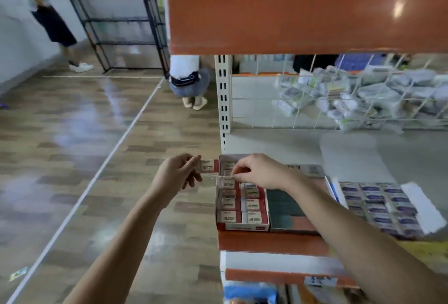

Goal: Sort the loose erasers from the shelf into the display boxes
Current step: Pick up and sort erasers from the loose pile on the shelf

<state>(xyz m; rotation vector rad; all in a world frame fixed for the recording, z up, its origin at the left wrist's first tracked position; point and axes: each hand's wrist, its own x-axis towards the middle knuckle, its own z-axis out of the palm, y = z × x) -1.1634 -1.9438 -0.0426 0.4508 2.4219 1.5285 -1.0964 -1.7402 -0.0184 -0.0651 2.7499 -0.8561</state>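
1. The left hand [178, 174] pinched one red-and-white eraser [208, 166] by its end, in the air just left of the shelf edge and beside the red display box [242, 226]
2. The right hand [259, 170] reached over the far part of that box, with thumb and finger closed on another eraser [228, 181] in the left column; whether it was already seated in its row, I cannot tell
3. Below the right wrist, the box held two columns of erasers, nearly filled. To the right of the right forearm lay a dark green box [288, 209], and further right a tray of blue-labelled erasers [383, 209]
4. In my judgement the main risk was with the left hand: its eraser hung over the floor (not over the shelf), so a weak pinch would drop it away from the boxes
5. A second risk: pushing an eraser into a tight row could tilt its neighbours or move the light box toward the shelf edge
6. The labels on the erasers and on the box front were too blurred to read; only red and white bands showed
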